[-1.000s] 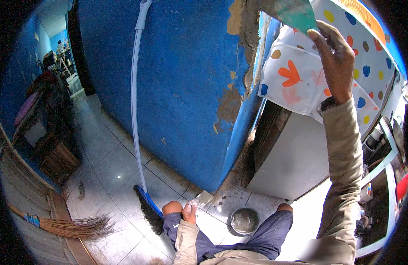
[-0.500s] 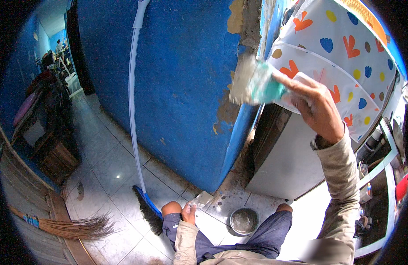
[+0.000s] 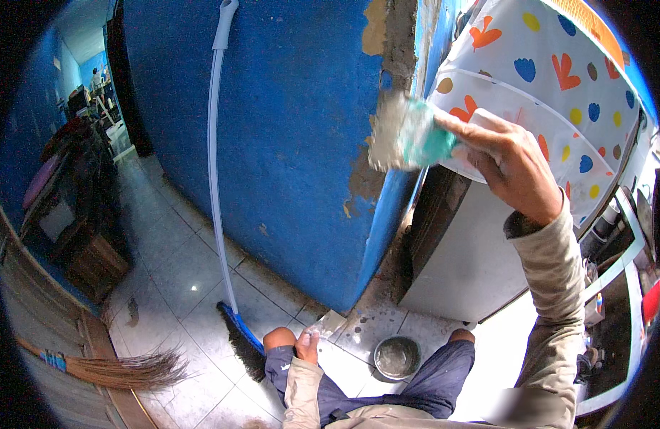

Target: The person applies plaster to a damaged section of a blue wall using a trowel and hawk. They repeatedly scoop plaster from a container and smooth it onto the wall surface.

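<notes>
My right hand (image 3: 516, 161) is raised at the wall corner, fingers closed round a putty knife (image 3: 416, 134) with a teal part and a broad greyish end. Motion blurs it. Its grey end lies over the bare plaster strip (image 3: 401, 61) on the corner of the blue wall (image 3: 294, 143); I cannot tell whether it touches. Low down by my left knee, my left hand (image 3: 307, 349) is closed on a flat pale scraper (image 3: 328, 325) with whitish smears near the fingers. Between my knees a small dark bucket (image 3: 397, 357) with greyish contents stands on the tiles.
A long-handled broom (image 3: 217, 143) leans on the blue wall, its dark bristles on the floor. At the lower left lies a twig broom (image 3: 122, 366). To the right stands a white cabinet (image 3: 466, 250) under a patterned plastic cover (image 3: 537, 71), beside a cluttered rack (image 3: 619, 286).
My right hand and the putty knife have shifted very slightly at the corner, and the view has moved a little. My left hand stays by my knee with the scraper.
</notes>
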Available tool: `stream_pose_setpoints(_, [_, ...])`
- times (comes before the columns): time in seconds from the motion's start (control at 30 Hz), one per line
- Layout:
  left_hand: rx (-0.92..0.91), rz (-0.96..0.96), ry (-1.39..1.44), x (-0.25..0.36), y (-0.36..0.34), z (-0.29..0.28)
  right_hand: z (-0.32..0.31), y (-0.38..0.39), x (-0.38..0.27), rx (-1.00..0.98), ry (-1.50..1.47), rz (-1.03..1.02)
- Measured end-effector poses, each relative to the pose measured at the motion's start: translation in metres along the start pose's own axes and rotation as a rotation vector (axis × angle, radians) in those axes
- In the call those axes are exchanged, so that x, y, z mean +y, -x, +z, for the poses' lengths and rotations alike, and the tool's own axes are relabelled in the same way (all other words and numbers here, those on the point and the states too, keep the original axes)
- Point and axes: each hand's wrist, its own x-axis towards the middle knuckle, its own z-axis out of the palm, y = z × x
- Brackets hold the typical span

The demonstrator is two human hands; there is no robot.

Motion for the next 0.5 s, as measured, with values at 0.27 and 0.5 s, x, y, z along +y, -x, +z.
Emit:
stream_pose_setpoints(0.27, [-0.053, 0.034, -0.030, -0.006, -0.001, -0.001, -0.010, -0.014, 0.000, 0.108, 0.096, -0.014])
stream_pose_setpoints(0.5, [-0.082, 0.011, -0.013, 0.004, 0.001, -0.003, 0.000, 0.011, -0.011, -0.039, -0.031, -0.024])
